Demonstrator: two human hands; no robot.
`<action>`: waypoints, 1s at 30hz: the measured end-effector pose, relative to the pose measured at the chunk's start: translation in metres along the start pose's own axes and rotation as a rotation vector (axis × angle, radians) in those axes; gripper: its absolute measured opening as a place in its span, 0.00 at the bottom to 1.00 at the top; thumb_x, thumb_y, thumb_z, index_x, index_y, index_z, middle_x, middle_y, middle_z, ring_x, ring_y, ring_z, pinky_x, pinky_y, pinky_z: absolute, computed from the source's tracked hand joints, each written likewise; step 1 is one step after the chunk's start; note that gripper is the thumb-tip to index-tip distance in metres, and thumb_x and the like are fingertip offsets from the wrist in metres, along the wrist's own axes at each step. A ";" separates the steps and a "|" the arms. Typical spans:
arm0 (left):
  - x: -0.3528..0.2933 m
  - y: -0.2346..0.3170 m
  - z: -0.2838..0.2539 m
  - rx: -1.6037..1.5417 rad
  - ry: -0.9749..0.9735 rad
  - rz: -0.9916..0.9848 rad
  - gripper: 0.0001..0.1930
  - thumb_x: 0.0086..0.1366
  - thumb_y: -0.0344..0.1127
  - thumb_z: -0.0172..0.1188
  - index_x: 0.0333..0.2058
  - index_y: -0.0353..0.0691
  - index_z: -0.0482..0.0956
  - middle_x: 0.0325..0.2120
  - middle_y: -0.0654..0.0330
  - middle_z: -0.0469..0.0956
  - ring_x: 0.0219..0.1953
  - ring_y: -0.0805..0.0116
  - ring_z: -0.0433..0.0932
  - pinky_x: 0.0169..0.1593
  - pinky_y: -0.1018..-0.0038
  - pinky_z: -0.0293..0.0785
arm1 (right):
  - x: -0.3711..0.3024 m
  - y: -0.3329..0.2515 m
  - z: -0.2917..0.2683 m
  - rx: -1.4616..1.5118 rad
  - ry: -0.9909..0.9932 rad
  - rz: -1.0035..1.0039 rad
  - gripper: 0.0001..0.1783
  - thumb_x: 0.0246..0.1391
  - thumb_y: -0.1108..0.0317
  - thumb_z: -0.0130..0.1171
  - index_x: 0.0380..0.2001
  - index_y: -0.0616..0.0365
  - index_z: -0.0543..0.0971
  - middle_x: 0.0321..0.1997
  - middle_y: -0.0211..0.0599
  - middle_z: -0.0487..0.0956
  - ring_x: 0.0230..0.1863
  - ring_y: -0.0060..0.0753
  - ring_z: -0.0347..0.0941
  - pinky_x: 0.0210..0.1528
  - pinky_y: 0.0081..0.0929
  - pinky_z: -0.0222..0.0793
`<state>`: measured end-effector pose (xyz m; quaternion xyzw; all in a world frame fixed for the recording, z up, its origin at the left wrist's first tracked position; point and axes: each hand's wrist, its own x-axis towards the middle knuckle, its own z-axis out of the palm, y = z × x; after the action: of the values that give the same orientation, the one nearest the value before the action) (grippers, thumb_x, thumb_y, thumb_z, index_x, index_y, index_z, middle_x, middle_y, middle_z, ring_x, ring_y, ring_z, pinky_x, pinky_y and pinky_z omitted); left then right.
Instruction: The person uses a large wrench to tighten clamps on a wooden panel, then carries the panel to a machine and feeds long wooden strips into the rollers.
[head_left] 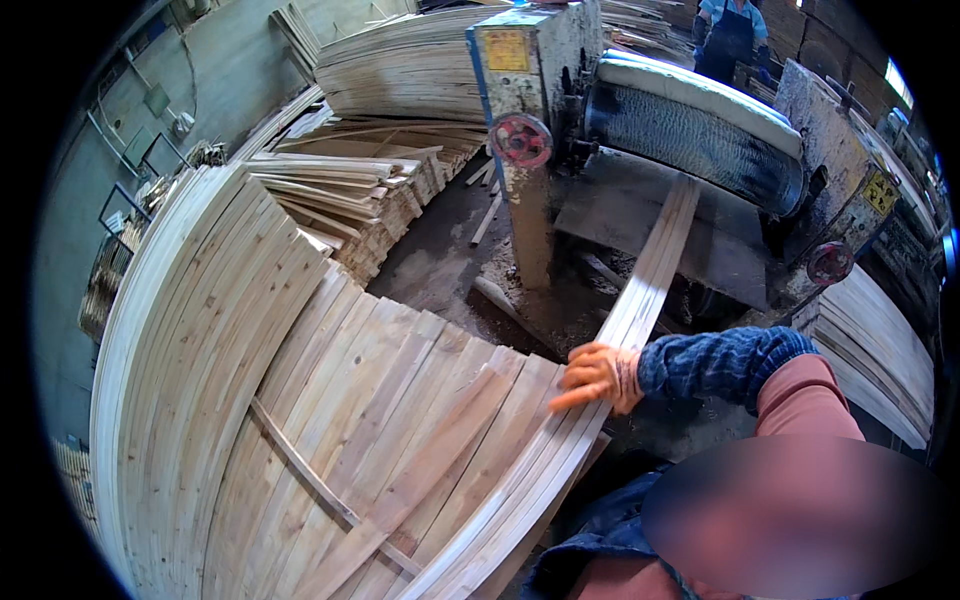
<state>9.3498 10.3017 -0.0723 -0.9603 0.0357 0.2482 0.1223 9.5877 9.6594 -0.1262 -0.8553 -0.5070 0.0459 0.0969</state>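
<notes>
As long wooden strips (648,275) run toward a textured roller (690,138), the person's orange-gloved right hand (600,379) rests on them, fingers slightly spread. Planks (335,395) lie alongside.

The person's right arm (810,395) comes in from the near right, bends at the elbow, and sends its forearm (725,365) out to the left, roughly level across the scene. The orange-gloved right hand (605,378) ends it, wrist nearly straight, palm apparently downward, though the gloved fingers partly blur together. Those fingers (575,402) point left, slightly spread and gently bent rather than curled into a fist.
</notes>
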 end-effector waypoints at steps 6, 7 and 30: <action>0.033 0.138 -0.049 -0.313 0.120 0.086 0.44 0.49 0.47 0.71 0.64 0.35 0.67 0.58 0.45 0.73 0.62 0.45 0.69 0.68 0.52 0.62 | -0.057 0.060 -0.027 -0.175 0.121 0.184 0.69 0.24 0.73 0.74 0.76 0.34 0.55 0.65 0.44 0.72 0.68 0.52 0.67 0.76 0.51 0.53; 0.049 0.156 -0.030 -0.396 0.236 0.123 0.52 0.37 0.52 0.80 0.62 0.36 0.70 0.54 0.46 0.78 0.58 0.46 0.75 0.66 0.52 0.65 | -0.067 0.072 -0.029 -0.215 0.082 0.146 0.67 0.30 0.74 0.73 0.76 0.33 0.52 0.68 0.46 0.70 0.69 0.53 0.65 0.76 0.51 0.52; 0.031 0.172 -0.030 -0.310 0.313 -0.077 0.55 0.35 0.48 0.82 0.64 0.43 0.67 0.57 0.47 0.74 0.60 0.47 0.72 0.67 0.54 0.65 | -0.121 0.146 -0.029 -0.295 -0.069 0.504 0.65 0.31 0.81 0.70 0.75 0.34 0.54 0.75 0.45 0.63 0.77 0.53 0.56 0.79 0.54 0.49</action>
<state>9.3689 10.1277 -0.0993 -0.9951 -0.0213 0.0939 -0.0244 9.6594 9.4817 -0.1317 -0.9571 -0.2826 0.0233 -0.0602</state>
